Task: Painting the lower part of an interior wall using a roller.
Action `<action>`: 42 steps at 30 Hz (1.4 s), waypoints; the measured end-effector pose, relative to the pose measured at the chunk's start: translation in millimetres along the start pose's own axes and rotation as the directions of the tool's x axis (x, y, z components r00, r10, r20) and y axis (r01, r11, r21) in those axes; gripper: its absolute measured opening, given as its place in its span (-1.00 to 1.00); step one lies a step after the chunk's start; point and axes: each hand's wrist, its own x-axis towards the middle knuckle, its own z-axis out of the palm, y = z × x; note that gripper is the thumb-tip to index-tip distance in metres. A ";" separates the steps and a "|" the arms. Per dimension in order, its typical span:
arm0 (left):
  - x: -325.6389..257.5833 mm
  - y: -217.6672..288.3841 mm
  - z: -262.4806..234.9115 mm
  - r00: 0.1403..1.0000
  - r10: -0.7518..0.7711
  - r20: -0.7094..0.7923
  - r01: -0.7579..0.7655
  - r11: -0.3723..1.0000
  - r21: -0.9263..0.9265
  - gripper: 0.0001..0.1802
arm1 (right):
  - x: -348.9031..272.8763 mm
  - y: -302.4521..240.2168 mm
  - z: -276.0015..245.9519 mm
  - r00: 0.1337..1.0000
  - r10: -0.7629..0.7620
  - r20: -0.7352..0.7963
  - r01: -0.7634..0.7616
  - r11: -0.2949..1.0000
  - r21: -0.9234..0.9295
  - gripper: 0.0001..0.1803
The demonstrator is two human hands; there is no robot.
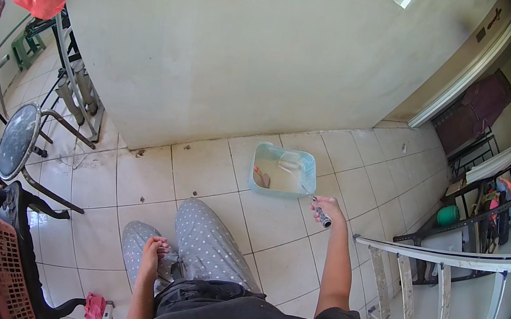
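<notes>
Handled tool (325, 221) is sitting in the right hand (325, 209), just beside the near right corner of a pale blue basin (280, 194) and above the tiled floor (208, 176). The right hand is closing its fingers around the upper part of the handle, while the butt is sticking out below the palm. The far end is too small for me to tell its shape.

From here, I think the tool could be slipping if the fingers are wet or the grip is loosening. It could also be knocking the basin rim, if the wrist is turning too low, and liquid there may be spilling.

The long axis is running aslant: the butt is pointing back to the person and rightward, the other end forward and left, toward the basin.

Inside the basin, a clear container (289, 165) and a reddish-brown item (261, 176) are lying apart. The left hand (156, 248) is resting near the grey dotted trousers (213, 238), fingers loosely half-curling, with nothing showing in it.
</notes>
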 end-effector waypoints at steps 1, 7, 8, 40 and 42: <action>-0.4 -0.9 -1.1 1.000 0.000 -0.008 0.000 1.000 -0.006 -0.78 | 4.9 -0.1 -0.6 1.000 -0.025 -0.011 0.025 0.999 -0.023 -0.90; -2.1 -6.2 -7.7 1.000 0.005 -0.016 -0.006 0.995 -0.100 -0.78 | -14.0 -6.1 -2.2 0.998 -0.036 -0.061 0.034 0.999 -0.028 -0.80; -0.2 -6.6 -7.4 1.000 0.003 -0.014 -0.005 0.995 -0.100 -0.78 | -18.7 -4.8 -3.7 0.997 -0.035 -0.063 0.033 0.999 -0.028 -0.80; 3.5 -0.2 -0.5 1.000 -0.010 0.001 0.010 0.999 -0.030 -0.78 | -28.3 -10.9 -35.4 1.000 0.021 0.006 -0.021 0.997 0.076 -0.68; 3.3 -0.5 -1.9 1.000 -0.003 0.003 0.003 1.000 -0.018 -0.78 | -17.8 -5.7 -33.2 0.999 0.031 0.025 -0.032 0.999 0.033 -0.68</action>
